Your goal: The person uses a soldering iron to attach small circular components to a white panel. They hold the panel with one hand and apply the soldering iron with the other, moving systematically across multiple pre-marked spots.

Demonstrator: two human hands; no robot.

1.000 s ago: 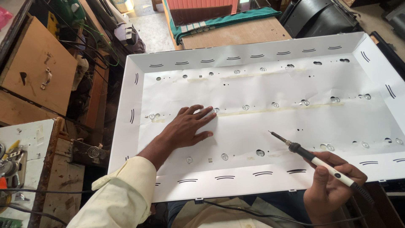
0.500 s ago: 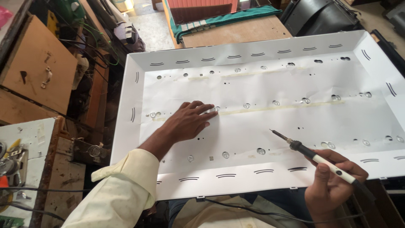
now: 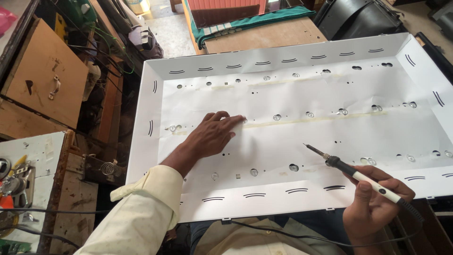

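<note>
White panel (image 3: pixel 330 137) fills the bench, raised rim all round, rows of small lenses (image 3: pixel 277 117) and holes across the sheet. Left hand (image 3: pixel 212 134) lies flat and open on the sheet, fingertips on the yellowish middle strip (image 3: pixel 306 121) — looks like it is pressing the sheet down. Right hand (image 3: pixel 377 205) is closed around a soldering iron (image 3: pixel 351 172), pen-style, tip held above the sheet near the lower lens row, not touching. Step seems to be hold-and-solder; bringing the tip in calls for a steady low approach. Room: wide open sheet between the hands — the near rim sits right under the iron's handle, cord (image 3: pixel 292 233) trails below.
</note>
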